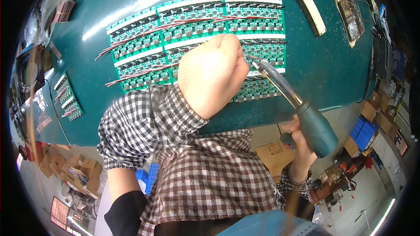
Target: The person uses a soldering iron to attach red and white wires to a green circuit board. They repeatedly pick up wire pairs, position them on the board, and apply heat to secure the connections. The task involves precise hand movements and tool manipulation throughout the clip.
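Several green circuit board panels (pixel 192 28) lie side by side on the dark green table (pixel 306 70), with white strips and short black leads across them. My left hand (pixel 214 72) rests over the middle panels, its fingers closed in a pinch. Whatever they hold is hidden behind the hand. In my right hand (pixel 302 143) is a soldering iron (pixel 321 131) with a thick green handle. Its metal tip points left and down at the boards on the right, close beside my left fingertips. Thin red, black and white wires (pixel 144 36) stretch across the panels.
A smaller board panel (pixel 68 98) lies apart at the left, near a black fan (pixel 31 70). A bundle of wires (pixel 64 11) sits at the far left. A long pale bar (pixel 306 2) and a dirty metal holder (pixel 350 15) are at the far right. Cardboard boxes (pixel 83 172) stand below.
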Motion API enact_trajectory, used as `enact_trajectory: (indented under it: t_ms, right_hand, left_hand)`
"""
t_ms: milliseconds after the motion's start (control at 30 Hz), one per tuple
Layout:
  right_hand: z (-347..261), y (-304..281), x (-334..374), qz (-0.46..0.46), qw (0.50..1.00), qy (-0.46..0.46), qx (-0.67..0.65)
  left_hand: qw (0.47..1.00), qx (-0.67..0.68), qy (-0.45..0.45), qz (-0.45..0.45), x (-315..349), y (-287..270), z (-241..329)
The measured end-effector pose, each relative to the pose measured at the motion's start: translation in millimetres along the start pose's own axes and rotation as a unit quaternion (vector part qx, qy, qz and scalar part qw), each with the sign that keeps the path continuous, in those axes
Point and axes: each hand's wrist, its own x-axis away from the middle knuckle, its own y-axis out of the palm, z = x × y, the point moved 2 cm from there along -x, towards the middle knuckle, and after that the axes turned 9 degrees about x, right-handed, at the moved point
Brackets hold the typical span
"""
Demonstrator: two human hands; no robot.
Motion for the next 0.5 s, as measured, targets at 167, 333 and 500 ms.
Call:
enact_trajectory:
  t_ms: [167, 333, 500]
  right_hand:
    - [-9, 4, -5, 0.013, 1.000, -0.001, -0.002]
    - [-4, 4, -2, 0.010, 0.999, 0.019, -0.025]
    - [1, 0, -2, -0.005, 1.000, -0.004, 0.004]
  left_hand:
    - [1.000, 0.010, 0.007, 0.018, -1, 0, 0]
    - [1.000, 0.007, 0.012, 0.022, 0, 1, -1]
    - [1.000, 0.005, 0.007, 0.018, 0, 0, 0]
